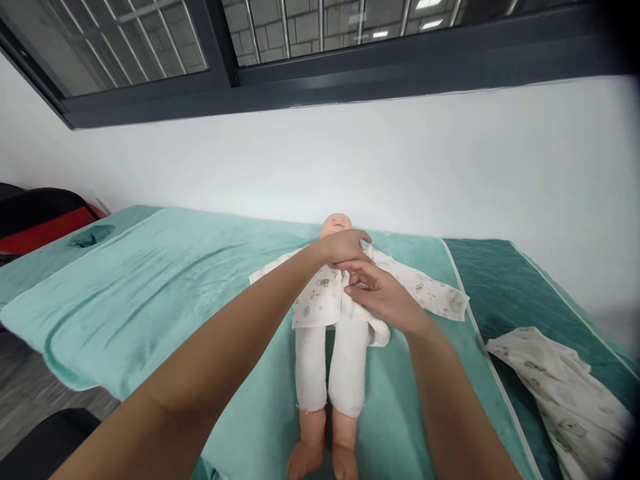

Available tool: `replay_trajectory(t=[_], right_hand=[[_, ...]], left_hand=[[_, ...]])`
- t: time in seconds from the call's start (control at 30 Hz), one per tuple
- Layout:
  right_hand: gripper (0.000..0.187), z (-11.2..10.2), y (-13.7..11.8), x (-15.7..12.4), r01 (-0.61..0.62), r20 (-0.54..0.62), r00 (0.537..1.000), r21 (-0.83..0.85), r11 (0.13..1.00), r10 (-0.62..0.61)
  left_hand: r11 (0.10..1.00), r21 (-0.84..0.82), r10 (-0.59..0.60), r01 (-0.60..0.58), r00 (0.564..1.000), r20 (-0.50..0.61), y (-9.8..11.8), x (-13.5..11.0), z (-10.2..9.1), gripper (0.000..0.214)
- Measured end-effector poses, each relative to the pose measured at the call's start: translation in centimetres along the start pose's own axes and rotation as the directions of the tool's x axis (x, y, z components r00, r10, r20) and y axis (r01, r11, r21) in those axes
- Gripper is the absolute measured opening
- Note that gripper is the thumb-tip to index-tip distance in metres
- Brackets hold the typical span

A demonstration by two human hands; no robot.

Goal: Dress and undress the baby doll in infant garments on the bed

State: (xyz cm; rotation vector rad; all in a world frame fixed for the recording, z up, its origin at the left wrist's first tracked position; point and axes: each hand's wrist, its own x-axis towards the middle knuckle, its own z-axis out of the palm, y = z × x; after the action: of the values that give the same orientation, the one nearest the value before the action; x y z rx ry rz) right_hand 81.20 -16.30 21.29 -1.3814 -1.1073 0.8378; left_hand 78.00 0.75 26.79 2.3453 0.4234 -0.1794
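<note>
A baby doll [335, 225] lies on its back on a light green towel [150, 293], head toward the wall, bare feet toward me. It wears white leggings [327, 367] and a white printed top [320, 300] spread open to both sides. My left hand [345, 245] rests on the doll's upper chest, just below the chin, fingers curled down onto the fabric. My right hand [383, 293] lies over the doll's belly, its fingers bent and pinching the top's front edge.
The towel covers a table with a darker green cover [505, 287] at the right. Another white printed garment [560, 387] lies crumpled at the right edge. A white wall and a dark window frame stand behind. Black and red seats [40, 223] sit at the far left.
</note>
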Motion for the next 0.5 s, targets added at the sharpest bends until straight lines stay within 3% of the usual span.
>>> replay_trajectory(t=[0.07,0.17,0.33,0.4,0.5], right_hand=[[0.037,0.3,-0.2,-0.1,0.014,-0.007,1.0,-0.056,0.998,-0.014],[0.038,0.6,-0.7,-0.3,0.035,0.026,0.999,-0.116,0.993,-0.032],[0.033,0.5,-1.8,-0.8,0.036,0.068,0.997,-0.227,0.973,-0.021],[0.024,0.0,-1.9,-0.9,0.013,-0.008,1.0,-0.258,0.966,-0.015],[0.018,-1.4,-1.6,-1.0,-0.044,-0.19,0.981,-0.35,0.936,-0.026]], left_hand=[[0.985,0.168,-0.05,0.044,0.998,0.032,0.4,0.8,0.4,0.081],[0.958,0.282,-0.073,0.055,0.996,0.053,0.7,1.5,1.0,0.072],[0.953,0.302,0.076,-0.016,0.979,-0.188,0.0,1.3,2.0,0.041],[0.966,0.255,0.089,-0.037,0.976,-0.198,-0.4,0.9,2.1,0.04],[0.955,0.279,0.131,-0.102,0.988,-0.085,-0.5,0.4,2.2,0.056]])
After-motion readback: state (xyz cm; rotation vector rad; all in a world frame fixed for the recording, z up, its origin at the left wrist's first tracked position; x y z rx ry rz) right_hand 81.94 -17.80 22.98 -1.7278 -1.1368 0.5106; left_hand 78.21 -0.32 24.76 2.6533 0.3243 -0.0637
